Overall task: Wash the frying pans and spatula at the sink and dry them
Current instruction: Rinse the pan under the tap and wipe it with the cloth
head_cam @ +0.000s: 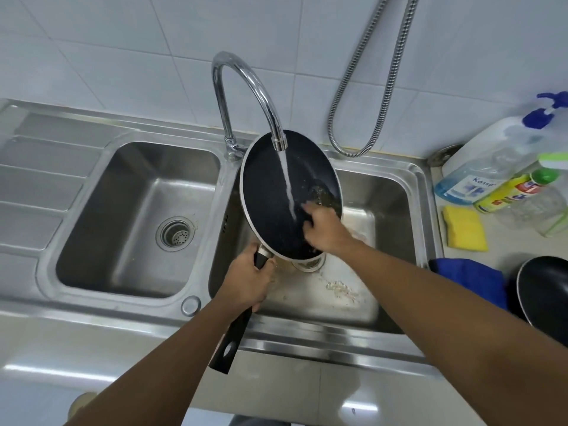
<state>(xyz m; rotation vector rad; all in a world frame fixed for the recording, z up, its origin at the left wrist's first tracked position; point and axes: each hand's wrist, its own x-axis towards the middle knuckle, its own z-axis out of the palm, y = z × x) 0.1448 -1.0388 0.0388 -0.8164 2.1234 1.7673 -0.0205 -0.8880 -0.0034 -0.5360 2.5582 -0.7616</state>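
Nearest to me, my left hand point(250, 279) is wrapping its fingers tightly round the long black handle of the dark non-stick frying pan with the pale rim point(270, 204). I am gripping it close to the bowl so that the tilted pan does not swing under the water. The free end of the handle is sticking out towards me over the front edge of the double-basin stainless steel sink point(396, 192).

At about the same depth on the bench point(498, 247) to my right, a second black frying pan point(544, 290) is waiting beside a crumpled blue cloth point(470, 278). I judge the cloth is for drying.

Further in, my right hand point(325, 229) is pressing spread fingers flat against the pan's inner coating. It is blurred, and I can see nothing held in it. I take it to be rubbing off residue where the water is landing.

The pan is hanging over the right basin, with its inside facing me so that the run-off is draining downwards. Its long axis is running from the handle end near me, at lower left, up to the far rim under the spout.

Beyond it, the curved chrome tap point(246, 84) is pouring a thin stream of water point(287, 182) onto the coating. A yellow sponge point(465, 229) is lying unused on the bench.
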